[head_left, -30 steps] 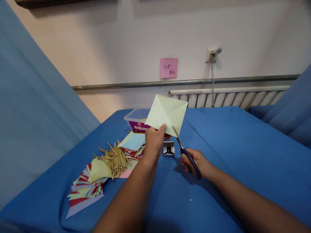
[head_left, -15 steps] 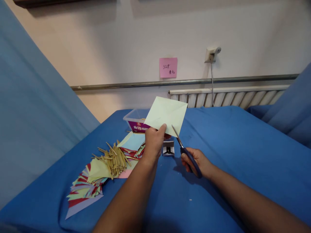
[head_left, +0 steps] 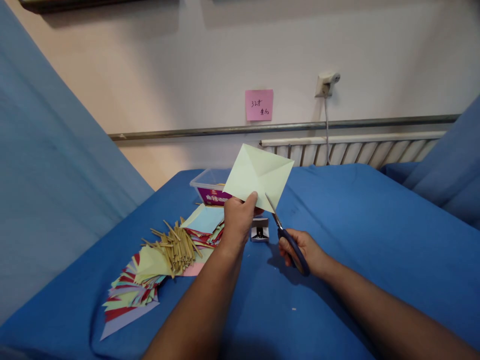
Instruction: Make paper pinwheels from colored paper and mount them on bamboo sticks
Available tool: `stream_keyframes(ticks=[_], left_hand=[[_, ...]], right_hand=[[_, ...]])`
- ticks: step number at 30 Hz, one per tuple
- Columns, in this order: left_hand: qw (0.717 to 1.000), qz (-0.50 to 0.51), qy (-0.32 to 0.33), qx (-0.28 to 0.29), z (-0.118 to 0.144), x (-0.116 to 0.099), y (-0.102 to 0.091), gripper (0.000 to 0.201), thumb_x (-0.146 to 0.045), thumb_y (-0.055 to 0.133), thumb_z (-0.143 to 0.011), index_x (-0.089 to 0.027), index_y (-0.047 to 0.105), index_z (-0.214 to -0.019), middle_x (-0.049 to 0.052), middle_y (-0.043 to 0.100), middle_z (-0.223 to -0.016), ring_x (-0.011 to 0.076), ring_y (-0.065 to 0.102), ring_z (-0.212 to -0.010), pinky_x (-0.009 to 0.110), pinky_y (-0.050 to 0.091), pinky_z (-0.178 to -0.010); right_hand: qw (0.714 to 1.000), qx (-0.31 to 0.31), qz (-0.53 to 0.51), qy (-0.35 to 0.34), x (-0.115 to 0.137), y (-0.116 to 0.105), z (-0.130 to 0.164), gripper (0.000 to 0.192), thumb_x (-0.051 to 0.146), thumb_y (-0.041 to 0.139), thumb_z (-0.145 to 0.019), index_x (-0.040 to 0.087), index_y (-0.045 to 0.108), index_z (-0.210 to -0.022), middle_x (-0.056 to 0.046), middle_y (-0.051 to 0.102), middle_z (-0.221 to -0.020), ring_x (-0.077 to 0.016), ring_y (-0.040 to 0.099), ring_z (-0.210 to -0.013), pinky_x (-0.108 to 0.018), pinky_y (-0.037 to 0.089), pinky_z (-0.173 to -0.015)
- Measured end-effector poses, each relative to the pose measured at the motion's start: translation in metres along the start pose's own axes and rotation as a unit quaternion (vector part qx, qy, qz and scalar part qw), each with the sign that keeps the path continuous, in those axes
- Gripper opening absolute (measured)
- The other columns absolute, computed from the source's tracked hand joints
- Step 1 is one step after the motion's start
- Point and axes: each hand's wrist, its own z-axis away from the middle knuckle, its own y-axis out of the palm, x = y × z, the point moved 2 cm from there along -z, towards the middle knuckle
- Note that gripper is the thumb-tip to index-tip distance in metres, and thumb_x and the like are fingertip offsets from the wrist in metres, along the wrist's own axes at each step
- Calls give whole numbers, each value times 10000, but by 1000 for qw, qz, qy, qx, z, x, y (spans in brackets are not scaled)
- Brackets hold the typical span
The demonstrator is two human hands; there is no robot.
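Nearest, a tiny white scrap [head_left: 294, 309] lies on the blue-covered tabletop [head_left: 375, 225], and off to the left is a fan of coloured papers [head_left: 125, 295]. Just beyond, the right hand [head_left: 312, 251] grips the dark blue handles of the scissors [head_left: 281, 231], which point away from the body. One blade lies over the lower corner of a pale green sheet [head_left: 264, 172]; where the other blade sits cannot be told. A loose pile of sticks [head_left: 178, 250] rests at the left, well apart from the blades, and a small open box [head_left: 260, 223] stands between the two hands.

The left hand [head_left: 239, 220] pinches the near edge of the sheet, thumb on top and fingers mostly hidden beneath, so the paper hangs tilted above the tabletop. For a clean cut, the blade is best lined up with the crease running towards the middle, with slow, even closes and the paper held taut. The thumb is close beside the blade tip, so a grip further left would be safer. Behind the left hand are a stack of papers [head_left: 207, 219] and a clear tub [head_left: 212, 195], both away from the cutting line.
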Motion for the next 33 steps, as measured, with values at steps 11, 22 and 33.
stream_keyframes(ticks=[11,22,33], left_hand=[[1000,-2,12,0,2,1,2,275,-350,706,-666,-114,719,-808,78,705,-687,197,653,-565,304,543,-554],[1000,-17,17,1,1,1,1,300,-379,699,-673,-97,715,-776,88,703,-684,196,650,-561,287,538,-530],[1000,-5,16,5,2,0,3,275,-360,713,-660,-110,719,-776,82,701,-671,207,656,-561,296,536,-533]], right_hand=[[1000,-10,-1,5,3,1,0,447,623,601,-770,187,516,-717,37,531,-569,-89,500,-426,-220,396,-423],[1000,-9,7,-6,8,1,2,442,616,598,-779,188,510,-713,39,529,-575,-83,489,-408,-216,380,-404],[1000,-6,-19,2,-1,1,-1,447,621,605,-774,186,513,-731,42,532,-573,-85,502,-436,-211,386,-421]])
